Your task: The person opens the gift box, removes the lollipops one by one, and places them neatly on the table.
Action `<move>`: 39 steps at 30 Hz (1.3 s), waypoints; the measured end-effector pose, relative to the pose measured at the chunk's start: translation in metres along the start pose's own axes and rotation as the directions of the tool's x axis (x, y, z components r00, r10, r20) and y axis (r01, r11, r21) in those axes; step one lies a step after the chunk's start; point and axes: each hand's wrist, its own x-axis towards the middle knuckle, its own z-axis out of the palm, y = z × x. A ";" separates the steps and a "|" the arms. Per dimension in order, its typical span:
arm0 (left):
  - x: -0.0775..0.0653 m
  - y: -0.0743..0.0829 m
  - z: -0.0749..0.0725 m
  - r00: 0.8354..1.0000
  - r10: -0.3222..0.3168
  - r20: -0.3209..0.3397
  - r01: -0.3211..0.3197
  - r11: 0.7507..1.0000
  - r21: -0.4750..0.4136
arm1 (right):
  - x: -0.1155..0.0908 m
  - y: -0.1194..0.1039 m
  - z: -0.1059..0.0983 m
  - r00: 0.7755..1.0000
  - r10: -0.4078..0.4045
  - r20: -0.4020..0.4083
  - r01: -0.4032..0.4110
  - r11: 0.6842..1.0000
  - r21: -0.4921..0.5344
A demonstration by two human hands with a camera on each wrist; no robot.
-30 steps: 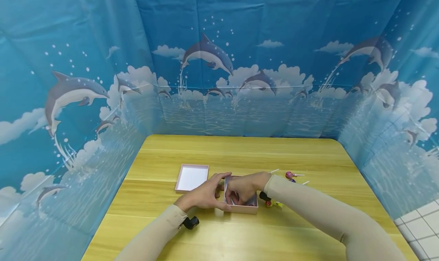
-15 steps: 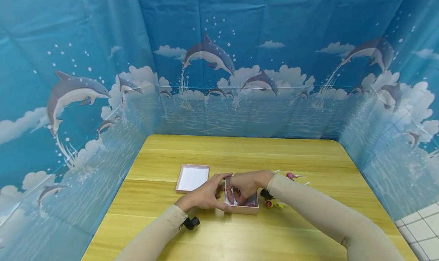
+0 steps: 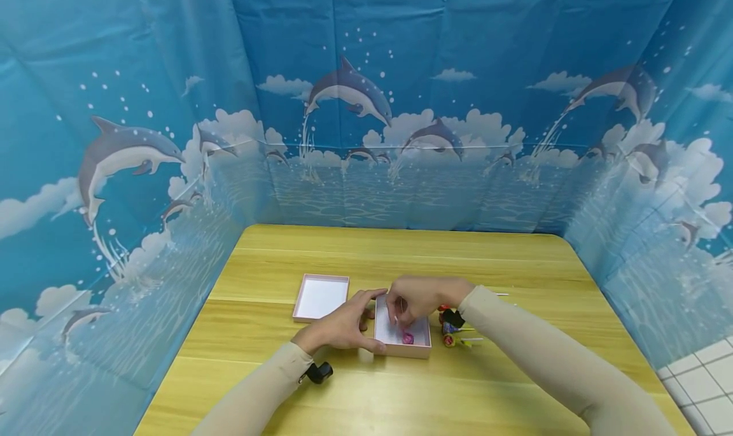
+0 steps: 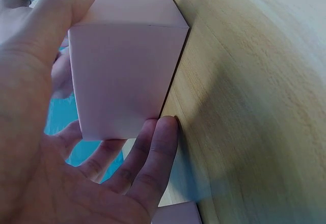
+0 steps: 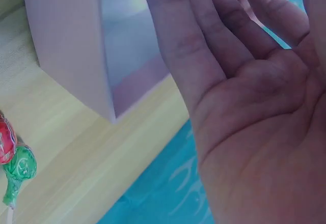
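Observation:
My left hand (image 3: 342, 326) grips the left side of an open pink box (image 3: 403, 351), its thumb at the front wall. In the left wrist view the fingertips lie along the box wall (image 4: 127, 76) close to the table. My right hand (image 3: 419, 298) is over the box, fingers bent down, pinching the stick of a pink-wrapped lollipop (image 3: 408, 338). The lollipop's head is inside the box, near the front wall. The palm hides much of the fingertips in the right wrist view.
The box lid (image 3: 323, 297) lies white inside up, left of the box. Several wrapped lollipops lie to its right, among them a yellow one (image 3: 449, 340), partly behind my right wrist. Green (image 5: 21, 163) and red (image 5: 6, 140) ones show in the right wrist view.
My right hand has risen from inside the box and shifted right and back. The pink lollipop's head has moved left and its stick has tilted. The left hand stays on the box.

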 end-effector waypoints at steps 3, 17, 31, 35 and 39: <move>0.001 0.000 0.000 1.000 -0.001 -0.001 0.001 1.000 -0.002 | -0.006 -0.002 -0.003 0.999 0.004 -0.037 -0.003 0.999 0.045; 0.001 0.000 0.001 1.000 -0.027 -0.011 0.027 1.000 -0.001 | -0.038 0.004 -0.004 0.971 0.017 -0.239 0.013 0.992 0.122; 0.000 0.001 0.004 1.000 -0.026 -0.008 0.025 1.000 -0.012 | -0.080 0.017 0.014 0.884 0.080 -0.460 0.011 0.982 0.191; 0.000 0.000 0.004 1.000 -0.031 -0.007 0.031 1.000 -0.008 | -0.092 0.022 0.019 0.863 0.101 -0.496 0.016 0.974 0.227; -0.001 0.001 0.005 0.999 -0.035 -0.005 0.035 0.999 -0.014 | -0.104 0.026 0.022 0.848 0.111 -0.518 0.047 0.958 0.282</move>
